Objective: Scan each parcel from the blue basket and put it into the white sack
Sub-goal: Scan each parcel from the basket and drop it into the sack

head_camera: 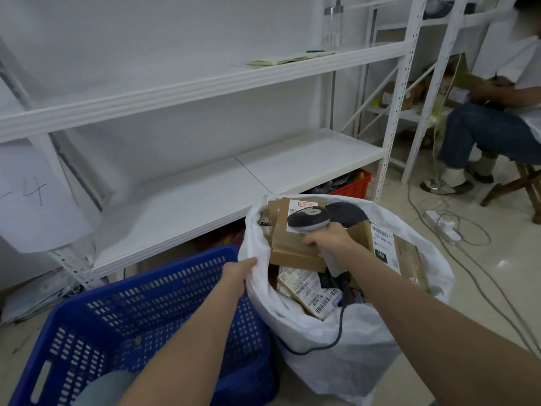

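Starting at the left, the blue basket (131,288) sits on the floor touching the white sack (336,361). What shows of its inside holds no parcel, though the arm hides part of it. The left hand (238,271) is at the sack's near rim, fingers curled over the thin fabric and pinching it. That's limp stuff, so I'd say the mouth sags unless held.

Inside, parcels are piled up to the rim: a brown cardboard box (292,253) stands tilted on top, with a flat labelled packet (310,291) below it. The box looks stiff and light, best taken by its long edges. The packet looks soft and slick, likely to slide, so pinch a corner.

The right hand (328,238) is wrapped round the grip of the scanner (307,219), its head over the box's label, and the cable (339,326) trails down the sack's outside. Further right, another labelled box (409,259) leans against the sack wall.
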Tool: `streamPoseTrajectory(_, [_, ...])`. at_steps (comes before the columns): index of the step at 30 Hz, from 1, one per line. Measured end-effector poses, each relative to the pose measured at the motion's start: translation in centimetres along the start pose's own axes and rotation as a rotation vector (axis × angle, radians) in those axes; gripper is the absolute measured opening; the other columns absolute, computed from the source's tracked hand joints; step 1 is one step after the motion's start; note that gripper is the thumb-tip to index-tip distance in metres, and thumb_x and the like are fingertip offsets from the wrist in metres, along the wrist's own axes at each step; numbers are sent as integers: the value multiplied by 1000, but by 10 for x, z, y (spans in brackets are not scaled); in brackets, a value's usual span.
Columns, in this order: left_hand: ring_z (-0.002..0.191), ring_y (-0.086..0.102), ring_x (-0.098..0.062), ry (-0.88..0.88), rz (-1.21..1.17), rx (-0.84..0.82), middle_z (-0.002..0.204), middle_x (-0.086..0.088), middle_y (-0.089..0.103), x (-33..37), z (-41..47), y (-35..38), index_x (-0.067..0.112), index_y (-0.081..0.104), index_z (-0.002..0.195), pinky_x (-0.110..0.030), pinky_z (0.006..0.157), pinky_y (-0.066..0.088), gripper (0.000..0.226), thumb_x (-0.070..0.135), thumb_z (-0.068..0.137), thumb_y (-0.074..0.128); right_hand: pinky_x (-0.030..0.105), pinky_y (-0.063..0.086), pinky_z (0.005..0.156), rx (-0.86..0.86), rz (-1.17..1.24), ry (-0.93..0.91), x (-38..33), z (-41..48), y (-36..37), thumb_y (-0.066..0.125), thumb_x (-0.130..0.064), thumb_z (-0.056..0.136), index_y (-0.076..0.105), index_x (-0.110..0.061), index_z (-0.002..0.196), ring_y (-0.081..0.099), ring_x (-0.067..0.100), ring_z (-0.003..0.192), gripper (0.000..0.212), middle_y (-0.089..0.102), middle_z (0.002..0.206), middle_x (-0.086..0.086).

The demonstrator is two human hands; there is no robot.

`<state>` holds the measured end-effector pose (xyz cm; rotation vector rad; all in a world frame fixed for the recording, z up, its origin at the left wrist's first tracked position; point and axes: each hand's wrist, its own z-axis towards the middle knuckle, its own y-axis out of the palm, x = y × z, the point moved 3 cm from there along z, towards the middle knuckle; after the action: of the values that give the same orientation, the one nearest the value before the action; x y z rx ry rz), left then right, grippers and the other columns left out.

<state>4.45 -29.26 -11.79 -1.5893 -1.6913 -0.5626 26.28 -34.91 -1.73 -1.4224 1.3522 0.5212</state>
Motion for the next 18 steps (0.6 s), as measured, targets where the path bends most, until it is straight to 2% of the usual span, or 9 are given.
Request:
streamPoseTrajectory(3, [106,61,-35,159,-53,-69,120,-15,59,42,-17,6,2,49,121,-48,91,52,60,23,74,78,35,53,85,-9,-57,-18,2,-1,4,68,-7,79,64,-3,95,57,19,83,17,62,90,10])
streamPoseTrajectory(5, [99,64,-31,260,-94,-130,115,-18,63,73,-44,15,-2,52,124,-44,89,54,62,23,74,79,36,53,85,0,-69,-19,5,-3,5,68,-6,79,62,-5,89,57,19,83,12,62,89,10])
streamPoseTrajectory(8, [101,62,-31,448,-137,-139,121,-17,58,113,-89,31,-3,42,133,-42,87,54,66,19,79,74,37,54,89,-11,-81,-25,4,-10,4,70,-6,78,64,-1,96,62,25,94,20,66,98,13])
streamPoseTrajectory(11, [79,58,-20,522,-182,-157,102,-11,58,127,-125,45,5,45,113,-27,66,50,35,14,86,66,40,54,91,6,-40,-24,1,-19,-5,71,-10,78,61,1,100,62,29,97,27,65,99,13])
streamPoseTrajectory(13, [70,54,-17,498,-218,-169,97,-11,58,121,-132,48,8,50,103,-25,60,46,21,9,87,63,37,56,82,81,29,-18,-4,-29,-19,68,-15,82,57,-3,95,63,26,89,21,64,96,10])
streamPoseTrajectory(15, [75,57,-17,505,-188,-176,101,-9,59,110,-134,56,11,52,107,-27,65,49,24,8,86,62,39,59,75,159,190,-6,-6,-39,-39,69,-19,79,62,-2,96,67,25,76,25,69,90,11])
streamPoseTrajectory(18, [106,58,-25,532,-18,-181,125,-9,58,92,-141,78,11,43,131,-36,86,51,58,18,79,69,36,61,71,247,352,-14,0,-57,-76,71,-23,78,62,-4,100,67,19,58,30,69,79,9])
